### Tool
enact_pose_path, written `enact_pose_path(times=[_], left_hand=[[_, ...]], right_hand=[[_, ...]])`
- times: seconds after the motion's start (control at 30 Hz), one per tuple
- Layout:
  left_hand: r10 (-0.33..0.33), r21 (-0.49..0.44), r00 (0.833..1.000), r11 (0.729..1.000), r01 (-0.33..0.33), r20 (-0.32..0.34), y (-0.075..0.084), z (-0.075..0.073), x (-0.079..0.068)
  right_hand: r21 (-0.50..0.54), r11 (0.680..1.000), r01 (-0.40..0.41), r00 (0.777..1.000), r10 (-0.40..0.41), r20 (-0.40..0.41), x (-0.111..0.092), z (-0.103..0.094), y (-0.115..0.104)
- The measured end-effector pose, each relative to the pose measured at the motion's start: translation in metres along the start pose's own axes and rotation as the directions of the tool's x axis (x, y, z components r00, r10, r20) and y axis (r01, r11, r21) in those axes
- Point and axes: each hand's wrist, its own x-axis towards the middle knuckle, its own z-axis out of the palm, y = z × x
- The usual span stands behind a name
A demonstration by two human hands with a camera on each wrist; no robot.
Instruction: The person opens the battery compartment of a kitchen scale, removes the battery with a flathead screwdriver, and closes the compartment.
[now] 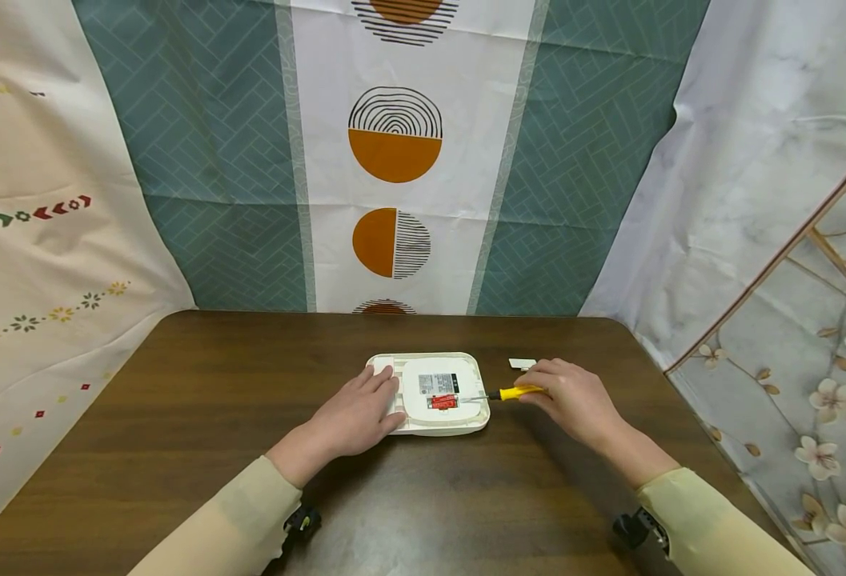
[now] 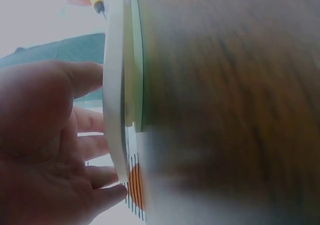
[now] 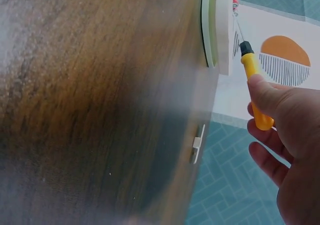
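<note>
A flat white device (image 1: 411,410) with rounded corners lies on the table, its labelled face up. In that face is a small battery compartment with a red battery (image 1: 443,402) in it. My left hand (image 1: 356,406) rests on the device's left end, fingers spread; the left wrist view shows the thumb and fingers along its pale edge (image 2: 114,85). Between thumb and fingers, my right hand (image 1: 570,398) holds a yellow-handled screwdriver (image 1: 516,393). Its thin shaft points left, with the tip right by the red battery. In the right wrist view, the yellow handle (image 3: 252,77) crosses the curled fingers.
A small white cover piece (image 1: 522,364) with a tab lies on the brown wooden table (image 1: 250,384), beyond my right hand. Patterned cloths hang behind the table (image 1: 235,160) and along both sides. Each sleeve has a dark wrist camera (image 1: 303,520) strapped on.
</note>
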Motion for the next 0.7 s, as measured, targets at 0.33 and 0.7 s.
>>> enact_pose_path(times=[0.33,0.7], left_hand=[[0.007,0.007,1.0,1.0,-0.007,-0.013,0.0001,0.0002,0.0],[0.016,0.005,1.0,1.0,-0.016,-0.016,0.0006,-0.0004,-0.0011]], right_hand=[[-0.027,0.999,-0.038,0.998,0.039,0.053,-0.0017,0.0005,0.0004],[-0.032,0.999,-0.026,0.997,0.029,0.077,-0.0013,0.0002,-0.0004]])
